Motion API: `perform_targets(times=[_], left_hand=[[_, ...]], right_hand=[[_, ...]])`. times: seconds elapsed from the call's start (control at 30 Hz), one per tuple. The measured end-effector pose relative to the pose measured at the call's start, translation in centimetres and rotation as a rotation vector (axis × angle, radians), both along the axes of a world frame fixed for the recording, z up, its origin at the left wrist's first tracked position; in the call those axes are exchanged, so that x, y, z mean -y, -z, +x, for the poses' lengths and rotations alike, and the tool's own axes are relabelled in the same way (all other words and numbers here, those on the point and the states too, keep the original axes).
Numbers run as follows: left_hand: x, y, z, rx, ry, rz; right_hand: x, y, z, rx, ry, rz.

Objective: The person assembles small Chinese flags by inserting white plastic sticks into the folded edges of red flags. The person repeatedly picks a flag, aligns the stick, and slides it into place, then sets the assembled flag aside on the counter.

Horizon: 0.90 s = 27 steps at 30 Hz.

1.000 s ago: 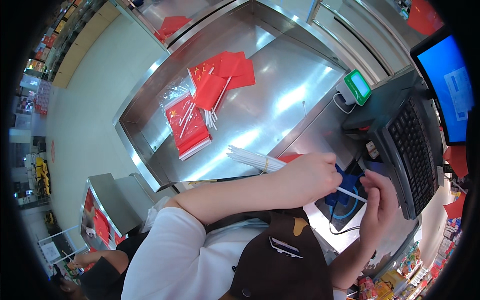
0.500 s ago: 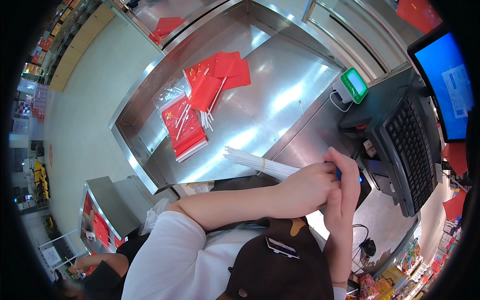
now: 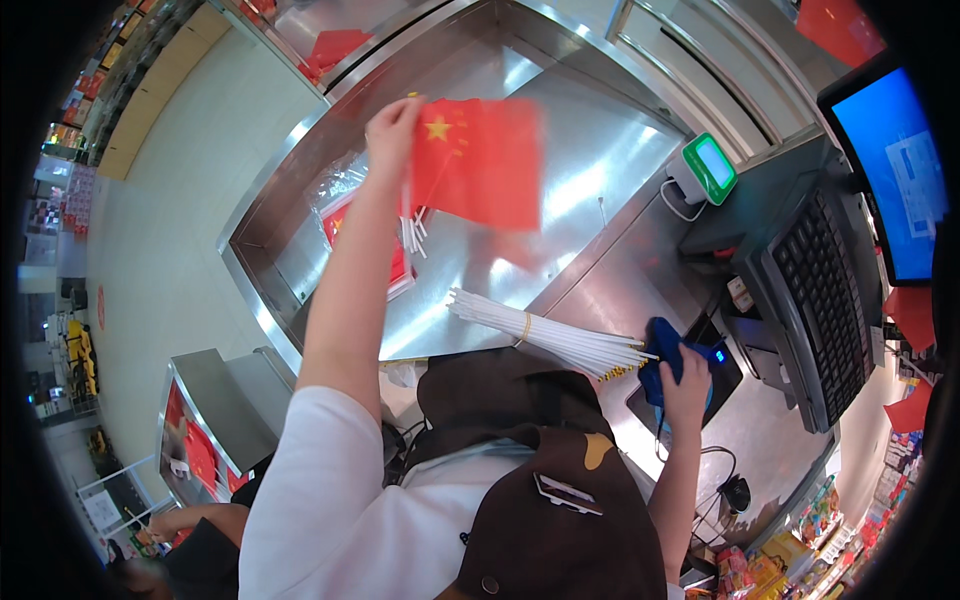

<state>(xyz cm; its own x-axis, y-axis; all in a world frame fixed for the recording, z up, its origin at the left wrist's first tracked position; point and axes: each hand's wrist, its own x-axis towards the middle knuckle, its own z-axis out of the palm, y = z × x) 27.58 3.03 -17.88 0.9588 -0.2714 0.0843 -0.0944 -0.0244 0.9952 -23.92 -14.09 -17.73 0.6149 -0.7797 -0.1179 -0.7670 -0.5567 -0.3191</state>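
Both hands, close together near the sticks half a second ago, are now well apart: the bare left hand has swung up and forward over the stainless-steel worktop, while the bare right hand is low at the right. From the white sleeve, the left forearm rises almost straight, and the thumb and fingers pinch the upper left edge of a red rectangular cloth flag with yellow stars. This flag hangs out to the right of the hand, slightly blurred, with a small yellow tip showing just above the fingers. The right forearm comes up from the lower edge; its fingers are slightly spread and touch a dark blue object, though I cannot tell whether they grip it. Just left of that, a bundle of thin white sticks, bound with a yellowish band, lies slantwise, its ends fanned. Partly hidden behind the left forearm lies a clear plastic pack of red flags, with loose white stick ends beside it.
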Motion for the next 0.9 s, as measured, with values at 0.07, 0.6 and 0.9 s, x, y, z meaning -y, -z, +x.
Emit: perform_targets(times=[0.07, 0.6, 0.9], left_hand=[[-3.8, 4.1, 4.3, 0.113, -0.138, 0.117], [-16.1, 8.2, -13.8, 0.516, 0.181, 0.816], [-18.1, 11.1, -14.5, 0.402, 0.022, 0.813]], right_hand=[[-0.9, 1.1, -0.9, -0.047, 0.012, 0.027], [-0.3, 3.3, -3.6, 0.153, 0.294, -0.072], [-0.1, 4.1, -3.9, 0.267, 0.277, -0.07]])
